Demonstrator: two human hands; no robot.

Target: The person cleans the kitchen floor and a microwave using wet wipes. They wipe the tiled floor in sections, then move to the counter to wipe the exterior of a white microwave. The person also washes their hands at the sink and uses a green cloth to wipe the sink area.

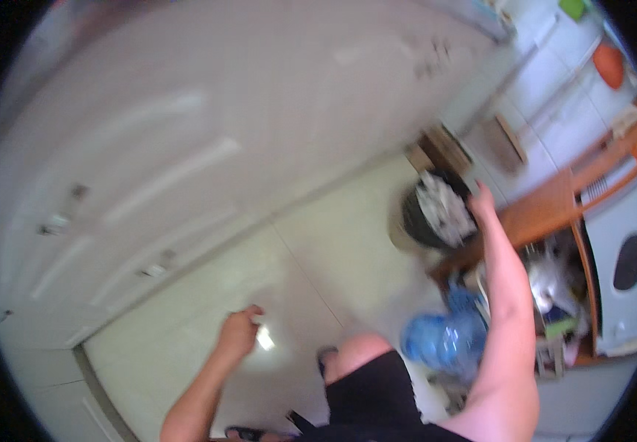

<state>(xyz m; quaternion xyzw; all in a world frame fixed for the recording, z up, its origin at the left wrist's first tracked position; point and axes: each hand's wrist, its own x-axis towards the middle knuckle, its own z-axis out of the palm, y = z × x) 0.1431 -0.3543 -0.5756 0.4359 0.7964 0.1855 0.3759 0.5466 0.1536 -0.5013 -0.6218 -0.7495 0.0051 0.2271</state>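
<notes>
My right hand (481,203) reaches out to the right edge of a black bin (426,224) that stands on the floor. White crumpled paper or plastic (445,210) fills the bin's opening. My fingers are partly hidden and blurred there, so whether they grip the rim cannot be told. My left hand (238,333) hangs above the floor with its fingers loosely curled. Nothing shows in it, though its palm is out of sight.
A blue plastic water bottle (445,340) lies below my right forearm. An orange-brown wooden cabinet (539,204) holding bags stands at right. Wooden pieces (445,149) rest behind the bin, along white cabinet doors (230,110). Pale tiles (307,243) cover the floor.
</notes>
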